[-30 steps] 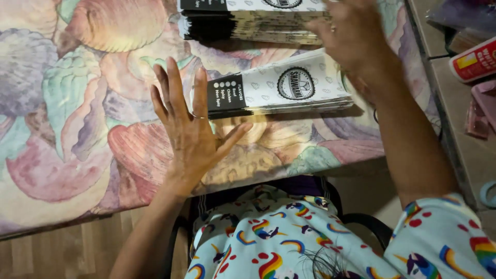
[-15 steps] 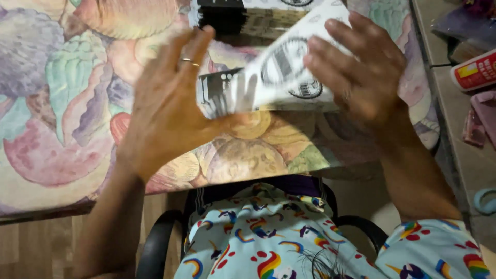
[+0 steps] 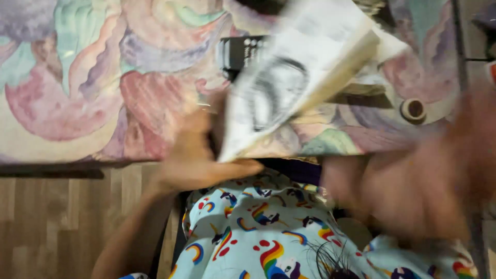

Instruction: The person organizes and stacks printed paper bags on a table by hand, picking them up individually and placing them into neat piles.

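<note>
The left hand (image 3: pixel 199 163) grips the lower corner of a white flat paper bag with a black round emblem (image 3: pixel 289 77), lifted above the pastel-patterned desk (image 3: pixel 77 77). The blurred right hand (image 3: pixel 429 191) appears released. More bags (image 3: pixel 240 51) remain lying on the desk.

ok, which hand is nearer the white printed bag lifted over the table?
Left. The left hand holds the white printed bag at its lower corner. The right hand is blurred, off to the bag's lower right, apart from it.
</note>
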